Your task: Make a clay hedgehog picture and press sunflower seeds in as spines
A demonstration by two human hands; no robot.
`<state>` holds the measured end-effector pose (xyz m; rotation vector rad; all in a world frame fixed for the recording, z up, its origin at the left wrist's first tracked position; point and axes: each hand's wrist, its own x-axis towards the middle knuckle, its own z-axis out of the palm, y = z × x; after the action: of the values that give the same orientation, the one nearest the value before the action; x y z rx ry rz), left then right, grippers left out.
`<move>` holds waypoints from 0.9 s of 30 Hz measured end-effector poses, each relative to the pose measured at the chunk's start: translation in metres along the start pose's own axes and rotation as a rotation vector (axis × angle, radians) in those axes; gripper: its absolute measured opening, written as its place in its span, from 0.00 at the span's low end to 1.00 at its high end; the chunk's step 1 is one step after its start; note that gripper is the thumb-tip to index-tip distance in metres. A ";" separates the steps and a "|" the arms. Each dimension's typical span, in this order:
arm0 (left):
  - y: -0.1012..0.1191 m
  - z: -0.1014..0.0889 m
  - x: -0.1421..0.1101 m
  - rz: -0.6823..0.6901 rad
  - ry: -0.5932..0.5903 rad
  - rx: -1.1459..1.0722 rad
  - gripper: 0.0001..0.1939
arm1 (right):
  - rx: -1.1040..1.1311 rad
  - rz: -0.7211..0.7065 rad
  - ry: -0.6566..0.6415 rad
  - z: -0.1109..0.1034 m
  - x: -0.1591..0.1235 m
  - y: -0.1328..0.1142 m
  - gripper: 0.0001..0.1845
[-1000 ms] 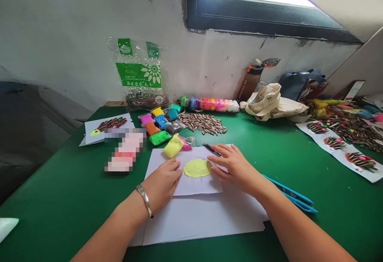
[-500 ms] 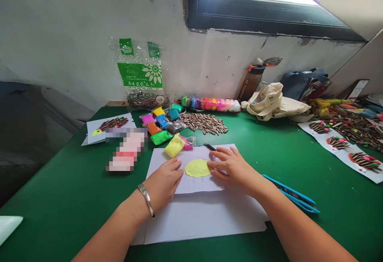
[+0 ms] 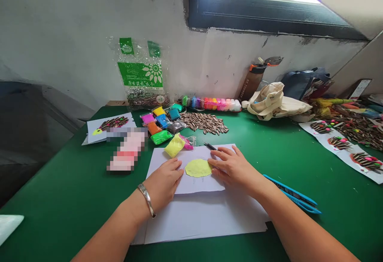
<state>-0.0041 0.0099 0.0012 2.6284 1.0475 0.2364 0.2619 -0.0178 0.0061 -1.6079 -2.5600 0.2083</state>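
Observation:
A flat yellow clay oval (image 3: 198, 168) lies on a white sheet of paper (image 3: 185, 187), with short pencilled legs drawn below it. My right hand (image 3: 231, 166) rests on the sheet with spread fingers, its fingertips at the oval's right edge. On the left side of the paper lies my left hand (image 3: 164, 180), a silver bracelet at the wrist. Its fingers are stretched out, the tips just beside the oval. Neither hand grasps anything. Just beyond the right fingers is a black pen (image 3: 210, 146), partly hidden. A yellow clay packet (image 3: 174, 146) sits at the sheet's top edge.
Several coloured clay packets (image 3: 163, 121) and a pile of sunflower seeds (image 3: 205, 123) lie farther back. Blue scissors or a cutter (image 3: 295, 196) rests beside my right forearm. Finished seed pictures (image 3: 338, 142) are at the right, a cloth bag (image 3: 269, 102) near the wall.
My right hand's fingertips have shifted very slightly at the oval's right edge. The left hand stays in place.

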 end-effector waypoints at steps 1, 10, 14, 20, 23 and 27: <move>-0.001 0.000 0.000 0.003 0.010 -0.010 0.15 | -0.020 -0.002 -0.002 -0.002 0.000 -0.002 0.15; -0.001 0.001 -0.001 0.002 0.003 0.017 0.15 | -0.008 -0.001 0.043 0.000 0.000 0.001 0.18; 0.002 -0.002 0.000 -0.006 -0.019 0.032 0.15 | -0.005 0.008 0.085 0.004 0.003 -0.003 0.22; 0.006 -0.006 0.003 -0.039 -0.095 0.071 0.16 | -0.025 -0.029 0.021 0.008 0.010 -0.014 0.24; 0.005 -0.005 0.002 -0.034 -0.087 0.073 0.16 | -0.051 -0.036 0.026 0.007 0.010 -0.012 0.21; 0.003 -0.001 0.000 -0.013 -0.047 0.065 0.15 | -0.099 -0.032 0.018 0.003 0.008 -0.010 0.19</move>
<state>-0.0023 0.0086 0.0029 2.6704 1.0733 0.1400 0.2487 -0.0154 0.0054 -1.5920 -2.6185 0.0651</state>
